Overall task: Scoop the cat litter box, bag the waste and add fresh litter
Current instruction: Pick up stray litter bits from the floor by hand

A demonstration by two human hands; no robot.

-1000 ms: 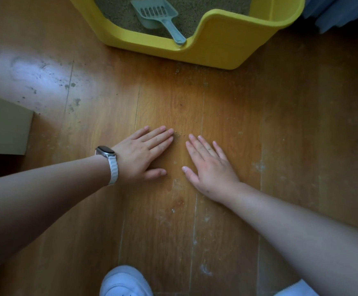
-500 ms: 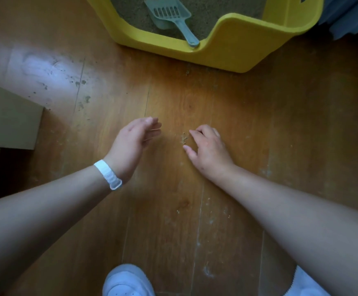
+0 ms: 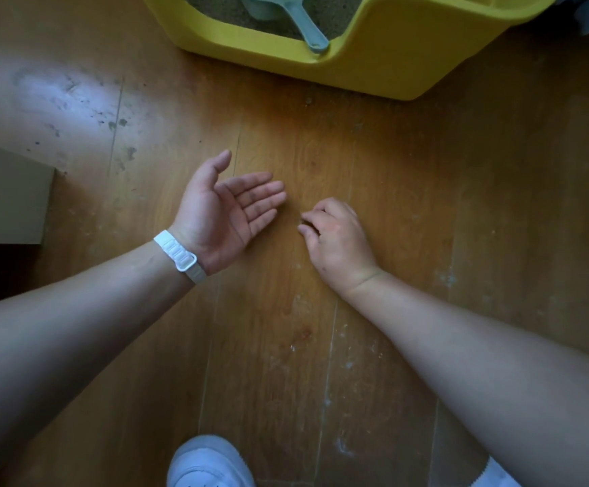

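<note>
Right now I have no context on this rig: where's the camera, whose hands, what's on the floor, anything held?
No robot: a person wears one wide-angle camera on the head, looking down at their own bare hands. The left hand, with a white wristband, is turned palm up, open and empty. The right hand has its fingers curled down at the wooden floor; whether they pinch anything is unclear. Ahead stands a yellow litter box with a blue-green scoop lying in the litter.

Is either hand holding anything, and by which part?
The left hand lies palm-up, holding nothing. The right hand seems to pinch a few litter grains between its curled fingertips.
</note>
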